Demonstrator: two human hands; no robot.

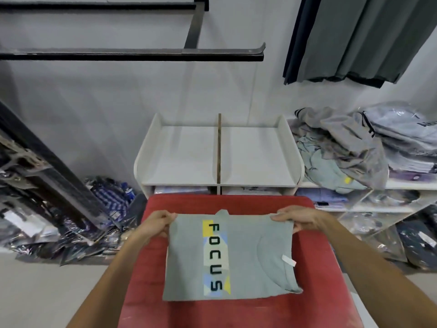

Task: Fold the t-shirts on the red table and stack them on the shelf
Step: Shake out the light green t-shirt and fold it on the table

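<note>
Left hand (pixel 156 223) and right hand (pixel 295 220) each pinch a far corner of the folded grey cotton t-shirt with vertical FOCUS print (pixel 229 256); both grips closed on fabric. Shirt lies flat on the red tabletop (pixel 319 268), long axis running away from the person, toward the white two-bay shelf (pixel 189 157).

Grey t-shirt (pixel 248 256); red table (pixel 319 292)

We see our two bare forearms entering from the near edge, with no sleeves, watch, bracelet or rings on them. Our left hand (pixel 158 223) and right hand (pixel 298 218) are ungloved, with fingers and thumbs bare throughout.
</note>
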